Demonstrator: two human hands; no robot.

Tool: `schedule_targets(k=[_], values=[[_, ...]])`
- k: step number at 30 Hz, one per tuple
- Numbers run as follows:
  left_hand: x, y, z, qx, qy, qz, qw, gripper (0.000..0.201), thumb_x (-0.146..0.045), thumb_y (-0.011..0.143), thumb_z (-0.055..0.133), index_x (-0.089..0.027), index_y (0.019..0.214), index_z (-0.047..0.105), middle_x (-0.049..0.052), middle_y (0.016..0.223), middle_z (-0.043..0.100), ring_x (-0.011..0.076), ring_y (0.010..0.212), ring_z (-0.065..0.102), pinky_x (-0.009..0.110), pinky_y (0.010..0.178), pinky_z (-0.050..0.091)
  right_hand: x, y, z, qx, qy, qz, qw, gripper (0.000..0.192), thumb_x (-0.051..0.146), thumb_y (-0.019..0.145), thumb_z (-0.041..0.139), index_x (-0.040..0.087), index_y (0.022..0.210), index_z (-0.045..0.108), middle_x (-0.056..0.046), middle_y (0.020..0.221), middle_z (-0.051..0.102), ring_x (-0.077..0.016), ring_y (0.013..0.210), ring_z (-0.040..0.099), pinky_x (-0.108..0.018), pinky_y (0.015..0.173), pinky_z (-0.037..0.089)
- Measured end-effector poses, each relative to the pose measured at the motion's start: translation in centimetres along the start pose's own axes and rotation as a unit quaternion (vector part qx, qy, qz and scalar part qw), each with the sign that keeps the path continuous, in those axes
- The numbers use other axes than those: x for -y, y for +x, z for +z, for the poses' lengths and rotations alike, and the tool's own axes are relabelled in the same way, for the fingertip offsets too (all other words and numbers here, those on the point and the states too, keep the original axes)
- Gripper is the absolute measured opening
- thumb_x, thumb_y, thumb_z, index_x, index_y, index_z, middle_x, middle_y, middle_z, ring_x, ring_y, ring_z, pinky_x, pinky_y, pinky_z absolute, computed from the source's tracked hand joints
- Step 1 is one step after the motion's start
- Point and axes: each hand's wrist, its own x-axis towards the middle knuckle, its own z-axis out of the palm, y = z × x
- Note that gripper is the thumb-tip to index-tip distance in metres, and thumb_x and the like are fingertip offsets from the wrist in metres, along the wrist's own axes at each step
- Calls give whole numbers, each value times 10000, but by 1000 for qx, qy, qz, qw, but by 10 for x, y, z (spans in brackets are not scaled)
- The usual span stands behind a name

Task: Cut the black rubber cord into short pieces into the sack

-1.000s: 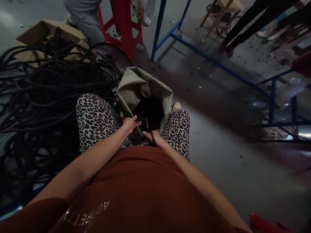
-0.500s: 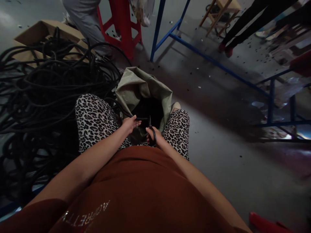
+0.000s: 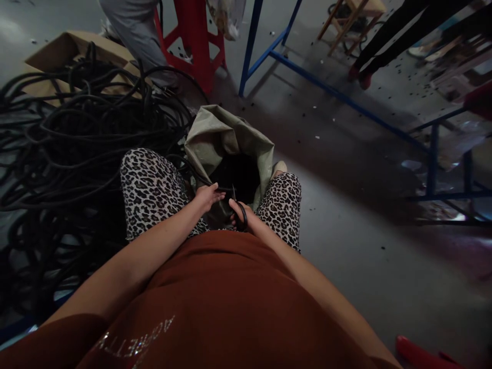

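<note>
Black rubber cable (image 3: 215,188) runs from the big tangled heap of black cable (image 3: 77,138) on the floor across the left knee, and its end sits pinched in the left hand (image 3: 207,196), right over the dark mouth of the grey-green woven sack (image 3: 223,136) standing between the leopard-print knees. Left forearm comes in straight from the lower left, wrist level, fingers curled tight on the cable. Right hand (image 3: 242,215) is tucked close to the belly, thumb and fingers through the loops of the black-handled scissors (image 3: 237,205) — blades pointing up toward the cable end, just beside it (too dark to say if they're touching it).

Compared with half a second ago, the right hand has slid a touch left, so the scissors are nearer the left fingertips; a second back the blades leaned further away. Left hand has barely moved.

Behind the sack: a red metal stool (image 3: 196,41) and a blue steel frame (image 3: 307,77).
</note>
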Motion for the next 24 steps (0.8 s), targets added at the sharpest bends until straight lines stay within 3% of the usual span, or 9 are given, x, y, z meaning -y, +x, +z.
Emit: schedule_targets(k=[16, 24], values=[[-1, -6, 0, 9, 7, -10, 1000, 143, -183, 808, 644, -109, 861, 533, 96, 643, 645, 190, 560, 664, 303, 598, 557, 4, 0, 0, 7, 15, 8, 1000, 459, 597, 861, 502, 172, 1034, 517, 24, 590, 529, -76, 405, 488, -176, 387, 442], [-1, -6, 0, 19, 29, 12, 999, 78, -131, 855, 553, -117, 810, 490, 89, 638, 634, 196, 553, 664, 316, 581, 556, 5, 1, 1, 6, 8, 13, 1000, 462, 593, 876, 477, 169, 1057, 511, 17, 599, 536, -84, 397, 494, -190, 381, 444]])
